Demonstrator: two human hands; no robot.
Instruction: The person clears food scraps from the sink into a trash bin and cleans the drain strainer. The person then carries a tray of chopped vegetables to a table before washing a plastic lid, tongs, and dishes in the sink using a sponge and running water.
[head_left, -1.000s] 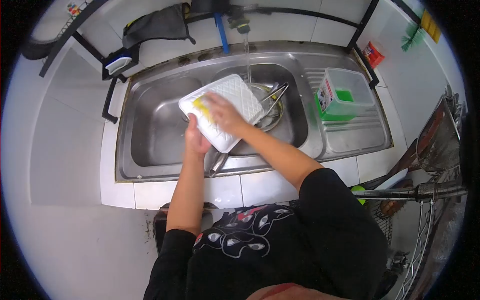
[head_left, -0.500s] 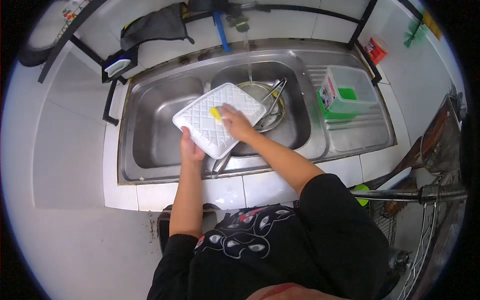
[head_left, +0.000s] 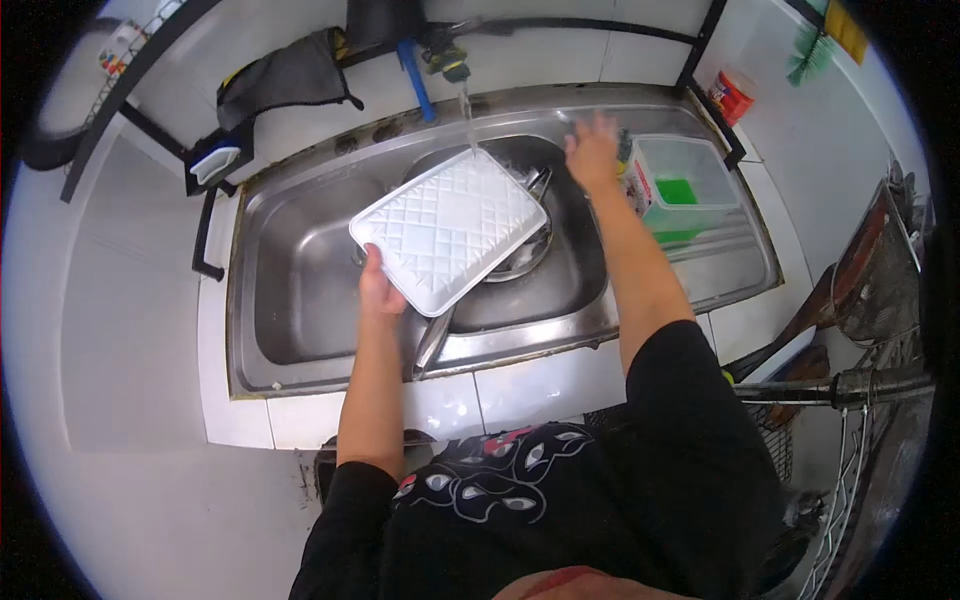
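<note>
A white tray with a quilted pattern is tilted over the right sink basin. My left hand grips its lower left corner, the thumb on top. Water from the faucet falls at the tray's far edge. Away from the tray, my right hand is over the ridge between basin and drainboard, its fingers apart and blurred by motion. Something yellow and green lies beside it, partly hidden. Under the tray, a metal pan or bowl and tongs show in part.
On the drainboard stands a clear plastic container with green in it. A second basin is at the left. A grey cloth and a blue strip hang behind. A red container sits at the back right.
My right hand has left the tray and moved to the back right; the yellow sponge is no longer on the tray. My left hand still holds the tray. The view has shifted slightly.
</note>
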